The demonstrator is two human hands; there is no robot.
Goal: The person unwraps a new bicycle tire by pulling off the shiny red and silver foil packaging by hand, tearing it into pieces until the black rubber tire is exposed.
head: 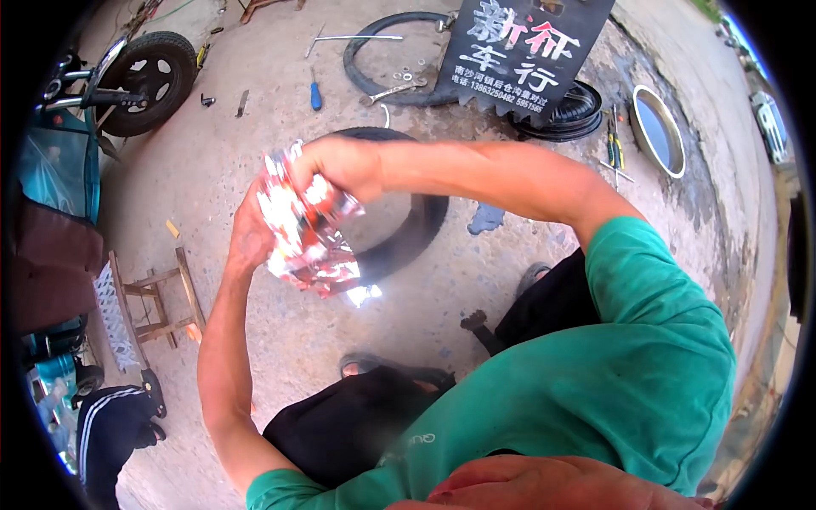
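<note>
Above the concrete floor, a shiny red and clear plastic package (312,245) is crumpled between both my hands, partly blurred and glaring. My left hand (250,233) grips its left side, the fingers mostly hidden behind the plastic. From the upper right, my right hand (344,167) clutches the top of it with curled fingers. What the package contains cannot be made out. Below the hands a black rubber tyre (430,220) lies flat on the floor, its left part covered by the package and hands.
An inner tube (357,60), a combination wrench (392,91) and a blue-handled screwdriver (315,95) lie beyond the tyre. A lettered black sign (497,57) leans over a wheel rim (583,111). Right is a metal basin (660,131); left, a wooden stool frame (153,299), a vehicle wheel (150,83) and another person's leg (108,440).
</note>
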